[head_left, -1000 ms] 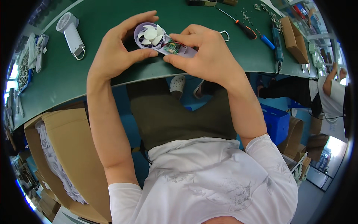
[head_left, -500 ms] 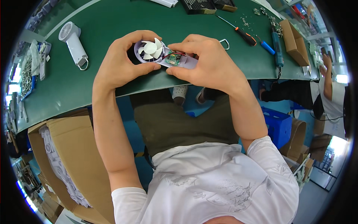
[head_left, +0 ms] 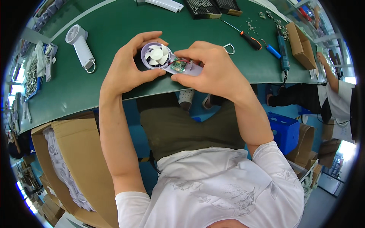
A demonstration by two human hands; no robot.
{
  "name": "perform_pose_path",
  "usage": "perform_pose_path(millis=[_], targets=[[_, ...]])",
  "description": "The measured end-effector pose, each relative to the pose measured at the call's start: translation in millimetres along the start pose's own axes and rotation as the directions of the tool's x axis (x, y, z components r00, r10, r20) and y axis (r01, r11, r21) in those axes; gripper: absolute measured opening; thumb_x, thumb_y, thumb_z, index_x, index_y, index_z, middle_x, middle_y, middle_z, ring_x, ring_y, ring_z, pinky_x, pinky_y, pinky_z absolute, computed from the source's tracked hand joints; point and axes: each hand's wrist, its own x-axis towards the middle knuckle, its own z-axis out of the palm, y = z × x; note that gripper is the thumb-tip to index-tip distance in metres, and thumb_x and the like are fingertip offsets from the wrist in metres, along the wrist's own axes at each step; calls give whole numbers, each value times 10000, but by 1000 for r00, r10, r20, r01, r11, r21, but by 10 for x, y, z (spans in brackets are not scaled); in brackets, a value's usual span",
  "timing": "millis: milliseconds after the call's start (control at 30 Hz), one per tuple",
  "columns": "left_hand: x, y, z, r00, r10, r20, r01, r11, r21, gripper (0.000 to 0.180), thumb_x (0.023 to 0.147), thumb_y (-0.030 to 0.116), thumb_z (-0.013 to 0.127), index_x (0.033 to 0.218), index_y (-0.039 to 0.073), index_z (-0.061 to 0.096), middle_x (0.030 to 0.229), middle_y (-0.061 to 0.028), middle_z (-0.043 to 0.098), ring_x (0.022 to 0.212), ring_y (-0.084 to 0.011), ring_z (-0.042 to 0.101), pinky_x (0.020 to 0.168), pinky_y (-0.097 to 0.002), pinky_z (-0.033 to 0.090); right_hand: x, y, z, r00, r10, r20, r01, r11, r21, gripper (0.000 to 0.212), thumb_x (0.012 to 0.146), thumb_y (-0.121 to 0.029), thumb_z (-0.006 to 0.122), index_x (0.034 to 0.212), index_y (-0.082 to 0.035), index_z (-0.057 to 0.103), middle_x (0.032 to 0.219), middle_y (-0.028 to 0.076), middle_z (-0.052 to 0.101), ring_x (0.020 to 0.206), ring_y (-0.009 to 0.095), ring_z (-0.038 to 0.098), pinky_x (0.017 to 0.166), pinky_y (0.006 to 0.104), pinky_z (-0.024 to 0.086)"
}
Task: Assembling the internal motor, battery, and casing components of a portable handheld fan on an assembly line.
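An opened pale-purple handheld fan [head_left: 192, 70] lies level between my hands above the near edge of the bench. Its round head with white blades [head_left: 156, 56] points left, and a small green circuit board [head_left: 178, 65] with red and black wires shows in the uncovered handle. My left hand [head_left: 123, 68] curves around the head, its thumb against the lower rim and its fingers along the far side. With thumb and fingers, my right hand [head_left: 216, 66] pinches the handle beside the board, covering part of it.
On the green bench [head_left: 114, 22] lie an assembled fan [head_left: 81, 47], a screwdriver [head_left: 251, 40], a blue cylindrical cell [head_left: 273, 51], a teal electric driver [head_left: 282, 49], a metal loop [head_left: 229, 48] and black trays [head_left: 201, 8]. A carton of pale parts [head_left: 76, 159] stands lower left. Another person [head_left: 334, 91] is at right.
The fan and both hands have shifted slightly down and right in the picture, as has the bench scene at left. The white blades have turned. My left fingertips sit a little farther off the rim.
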Motion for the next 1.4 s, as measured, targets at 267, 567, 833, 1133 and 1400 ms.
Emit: perform_pose_path(millis=[267, 567, 833, 1133, 1400], targets=[[-24, 99, -60, 992, -32, 125, 38, 998, -47, 844, 662, -66, 817, 1452, -26, 521, 1286, -125, 694, 1207, -189, 652, 1076, -325, 507, -156, -162, 174, 998, 10, -67, -10, 1000, -9, 445, 760, -186, 864, 1137, 29, 768, 954, 133, 683, 826, 290, 695, 731, 371, 568], [-222, 21, -65, 999, 37, 13, -38, 999, 36, 802, 668, 75, 967, 1364, -64, 594, 1432, -211, 596, 1333, -331, 597, 1140, -434, 467, -294, -382, 455, 995, 58, -76, -68, 988, -141, 442, 816, -193, 800, 1102, 121, 679, 981, 167, 601, 866, 309, 647, 732, 390, 570], [-298, -28, -171, 996, -58, -69, 62, 997, 54, 981, 697, 153, 983, 1501, -58, 462, 1401, -276, 617, 1325, -423, 601, 1121, -524, 501, -613, -471, 260, 987, 119, -107, -127, 990, -63, 607, 811, -203, 738, 1275, 171, 624, 1026, 195, 597, 749, 241, 543, 601, 314, 497], [-489, 49, -301, 962, -183, -200, 215, 966, 147, 1190, 641, 272, 1030, 1565, -76, 365, 1375, -236, 658, 1292, -388, 638, 1104, -502, 519, -565, -349, 370, 962, 98, -253, -88, 995, 48, 476, 791, -80, 667, 1199, 163, 699, 980, 230, 630, 671, 203, 514, 534, 268, 452], [-591, 11, -348, 969, -155, -190, 192, 963, 190, 1193, 627, 290, 1036, 1552, -79, 380, 1365, -232, 666, 1286, -390, 644, 1105, -497, 517, -484, -334, 407, 978, 84, -190, -68, 994, 85, 419, 799, -70, 693, 1132, 185, 712, 882, 204, 638, 599, 158, 471, 470, 257, 373]])
